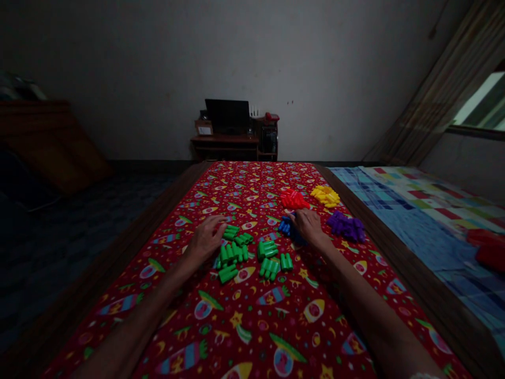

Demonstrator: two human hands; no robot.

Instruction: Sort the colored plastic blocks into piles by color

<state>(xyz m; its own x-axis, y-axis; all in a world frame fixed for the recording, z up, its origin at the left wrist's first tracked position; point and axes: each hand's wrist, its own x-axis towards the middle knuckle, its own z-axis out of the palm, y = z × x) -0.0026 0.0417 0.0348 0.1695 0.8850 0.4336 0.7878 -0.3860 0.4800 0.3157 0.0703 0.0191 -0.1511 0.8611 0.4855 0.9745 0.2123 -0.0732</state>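
Several green plastic blocks lie scattered in the middle of a red patterned cloth. My left hand rests at their left edge, fingers curled against a green piece. My right hand lies over a small pile of blue blocks, fingers bent down onto them. Beyond it sit a red pile, a yellow pile and, to the right, a purple pile.
The cloth covers a long wooden-edged surface. A checked blue bedsheet with red objects lies to the right. A desk with a dark monitor stands at the far wall. Dark floor is on the left.
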